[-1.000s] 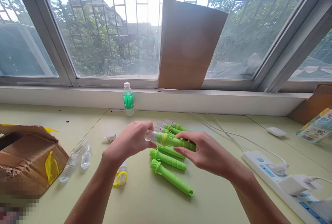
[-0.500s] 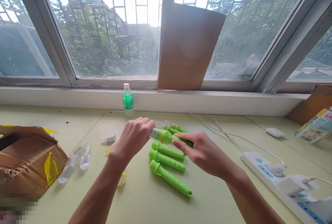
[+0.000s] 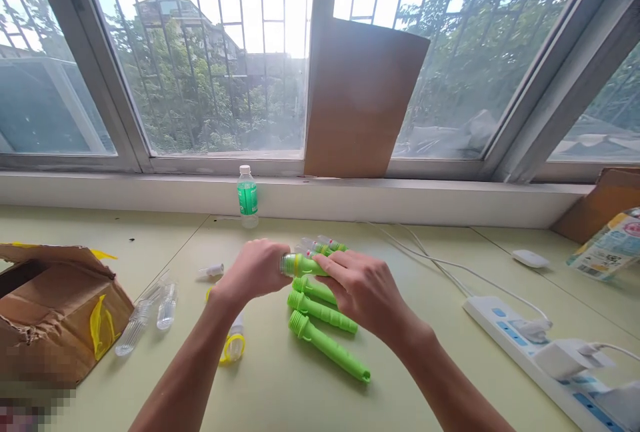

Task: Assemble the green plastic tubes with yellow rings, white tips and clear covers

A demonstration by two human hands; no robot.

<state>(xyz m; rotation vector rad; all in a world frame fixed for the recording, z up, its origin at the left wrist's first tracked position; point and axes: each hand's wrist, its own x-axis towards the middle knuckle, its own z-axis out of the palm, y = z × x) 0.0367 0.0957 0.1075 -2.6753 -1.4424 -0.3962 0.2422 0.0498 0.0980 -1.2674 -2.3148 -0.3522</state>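
Observation:
My left hand (image 3: 256,271) is closed around a clear ribbed plastic tube (image 3: 286,264), of which only a short end shows. The tube meets a green plastic handle (image 3: 309,265) with a yellow ring at the joint. Around the handle's other part is my right hand (image 3: 361,285), also closed, its fingers lying over the top. Below the hands several loose green handles (image 3: 327,349) with threaded ends lie side by side. Behind them are green handles with clear ends (image 3: 323,245), partly hidden by my right hand. A yellow ring (image 3: 233,349) lies by a clear tube near my left forearm.
Clear ribbed tubes (image 3: 167,305) lie beside an open cardboard box (image 3: 65,305) at the left. A green-labelled bottle (image 3: 247,199) stands by the window ledge. On the right are a white power strip (image 3: 505,329), cables and a white mouse-like object (image 3: 531,259).
The joined tube and handle have shifted slightly left and turned nearer to level. My right hand has moved left and rolled over, its back now facing up. The view has tilted up slightly.

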